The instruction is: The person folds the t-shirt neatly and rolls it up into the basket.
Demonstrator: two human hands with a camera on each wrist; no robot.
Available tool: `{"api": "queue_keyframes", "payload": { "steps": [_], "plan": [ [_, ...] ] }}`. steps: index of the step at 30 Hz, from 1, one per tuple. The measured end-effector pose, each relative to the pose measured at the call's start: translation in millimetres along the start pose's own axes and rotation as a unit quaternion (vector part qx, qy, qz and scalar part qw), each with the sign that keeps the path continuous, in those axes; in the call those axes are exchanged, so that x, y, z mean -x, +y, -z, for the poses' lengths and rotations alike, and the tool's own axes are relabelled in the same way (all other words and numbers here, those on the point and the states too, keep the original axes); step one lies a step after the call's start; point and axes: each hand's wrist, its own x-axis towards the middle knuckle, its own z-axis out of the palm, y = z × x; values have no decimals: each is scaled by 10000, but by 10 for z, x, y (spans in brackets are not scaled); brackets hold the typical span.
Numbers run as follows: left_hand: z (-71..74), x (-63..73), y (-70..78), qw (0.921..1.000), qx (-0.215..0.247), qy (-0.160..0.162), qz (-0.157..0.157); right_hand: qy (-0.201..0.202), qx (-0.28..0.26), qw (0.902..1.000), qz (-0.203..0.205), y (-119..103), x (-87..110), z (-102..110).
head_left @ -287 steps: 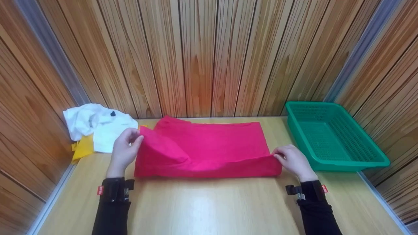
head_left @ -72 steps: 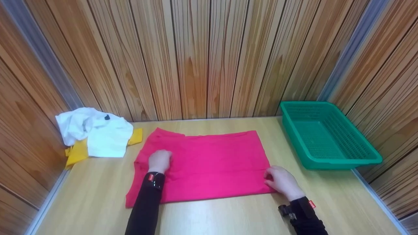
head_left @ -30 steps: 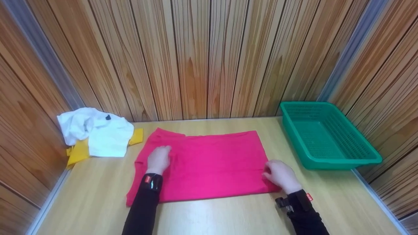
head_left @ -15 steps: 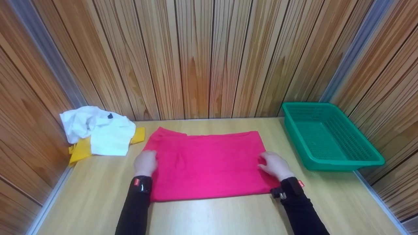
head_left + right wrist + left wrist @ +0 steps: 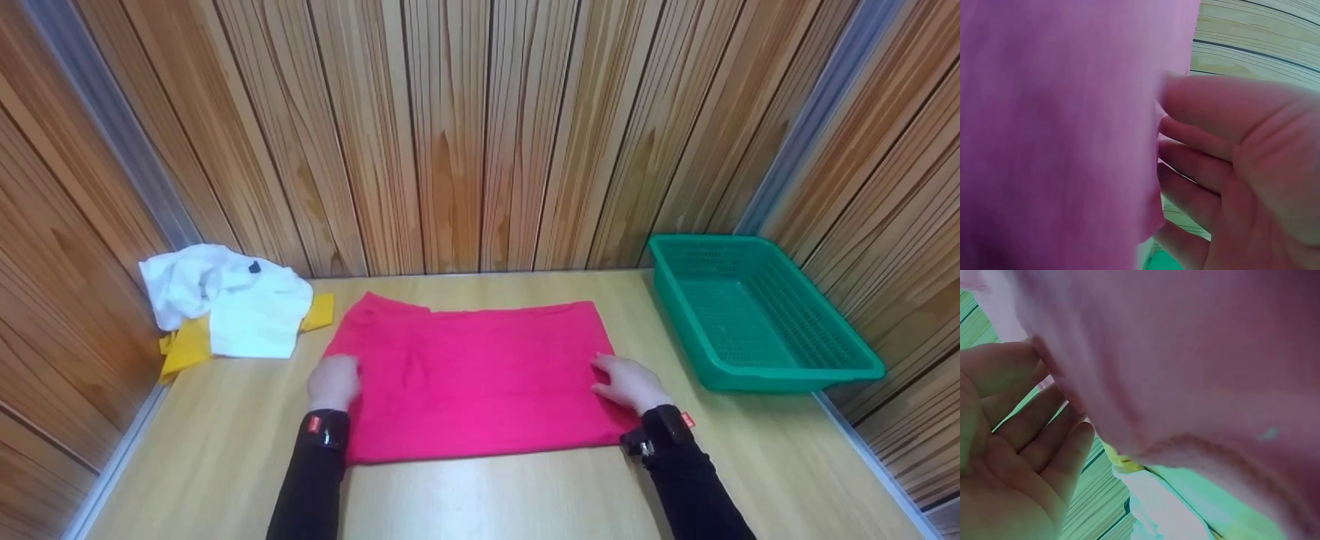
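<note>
A pink-red cloth point(image 5: 472, 382) lies folded flat as a wide rectangle in the middle of the wooden table point(image 5: 487, 495). My left hand point(image 5: 334, 380) rests on its left edge, fingers fairly straight against the fabric point(image 5: 1196, 354), as the left wrist view of that hand point(image 5: 1022, 455) shows. My right hand point(image 5: 627, 382) lies on the cloth's right edge. In the right wrist view its fingers point(image 5: 1196, 169) reach to the fabric point(image 5: 1055, 135) and their tips are hidden at the edge. Neither hand lifts the cloth.
A green plastic basket point(image 5: 795, 375) stands at the right, holding nothing that I can see. A crumpled white cloth point(image 5: 240, 304) lies on a yellow one point(image 5: 180, 351) at the back left. Wooden walls close in the table on three sides.
The left hand has slid from on top of the cloth out to its left edge. The right hand moved a little farther up the right edge. The cloth's lower left corner now lies square.
</note>
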Motion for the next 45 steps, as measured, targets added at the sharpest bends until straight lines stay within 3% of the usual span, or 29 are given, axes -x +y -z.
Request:
{"api": "queue_keyframes", "payload": {
  "steps": [8,31,45],
  "plan": [
    [-7,37,-1,9996,29,-239,117,-22,2,10000,27,26,72,-3],
    [43,338,-4,9993,-188,131,-303,166,325,9992,160,-17,267,-17],
    [43,433,-35,9984,-241,315,-404,282,419,9985,233,-29,332,-58]
  ]
}}
